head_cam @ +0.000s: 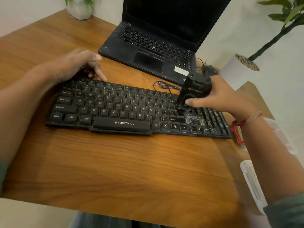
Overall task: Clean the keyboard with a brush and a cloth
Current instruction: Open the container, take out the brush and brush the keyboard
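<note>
A black keyboard (125, 111) with yellow letters lies across the wooden table (115, 170). My left hand (77, 65) rests on its far left corner, fingers curled over the back edge. My right hand (218, 94) grips a black blocky brush tool (192, 89) with its lower end down on the keys near the Enter key. White dust and scratch marks (190, 118) show on the keys just below the tool. I see no cloth.
An open black laptop (153, 46) stands behind the keyboard. The keyboard's cable (164, 85) coils between them. White plant pots sit at the back left (79, 9) and far right (236, 71). A white plastic object (251, 181) lies at the table's right edge.
</note>
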### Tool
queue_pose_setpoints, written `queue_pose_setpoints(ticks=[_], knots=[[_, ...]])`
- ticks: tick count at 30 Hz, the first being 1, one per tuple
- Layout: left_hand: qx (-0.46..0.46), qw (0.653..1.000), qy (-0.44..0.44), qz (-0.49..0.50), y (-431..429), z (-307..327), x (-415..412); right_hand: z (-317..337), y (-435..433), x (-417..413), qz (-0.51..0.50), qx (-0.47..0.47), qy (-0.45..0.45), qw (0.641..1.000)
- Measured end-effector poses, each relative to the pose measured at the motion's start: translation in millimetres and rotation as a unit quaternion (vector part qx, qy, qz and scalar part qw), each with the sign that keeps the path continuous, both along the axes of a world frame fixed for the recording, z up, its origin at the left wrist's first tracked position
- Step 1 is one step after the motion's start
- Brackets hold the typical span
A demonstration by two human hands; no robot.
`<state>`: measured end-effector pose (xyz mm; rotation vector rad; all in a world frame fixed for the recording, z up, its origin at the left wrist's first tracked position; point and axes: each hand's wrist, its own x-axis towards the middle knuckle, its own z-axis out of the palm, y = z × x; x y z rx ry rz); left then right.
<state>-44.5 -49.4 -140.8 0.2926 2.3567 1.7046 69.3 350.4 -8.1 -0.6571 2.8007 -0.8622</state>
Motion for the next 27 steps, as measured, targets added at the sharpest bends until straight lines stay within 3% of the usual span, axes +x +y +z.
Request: queue_pose_setpoints(ticks=[3, 9, 13, 16, 22, 27], knots=[[-0.003, 1.000, 0.007, 0.005, 0.7, 2.3, 3.0, 0.3, -7.2, 5.2, 0.058, -0.018, -0.064, 0.996], [0.011, 1.000, 0.003, 0.004, 2.2, 0.7, -0.1, 1.6, -10.1, -5.5, -0.004, 0.047, 0.053, 0.997], [0.008, 1.000, 0.008, 0.002, 1.6, 1.6, 1.3, 3.8, -16.3, -3.3, 0.032, 0.008, -0.009, 0.999], [0.008, 1.000, 0.007, -0.004, 2.4, 3.3, 2.5, 0.7, -15.4, -12.3, 0.003, 0.072, 0.078, 0.994], [0.013, 1.000, 0.026, -0.006, 4.9, 4.4, 7.7, 5.8, -15.8, -13.5, 0.064, 0.045, -0.020, 0.997], [0.019, 1.000, 0.016, -0.007, 4.3, 4.1, 4.4, 2.7, -5.0, -24.5, -0.033, 0.074, 0.090, 0.993]])
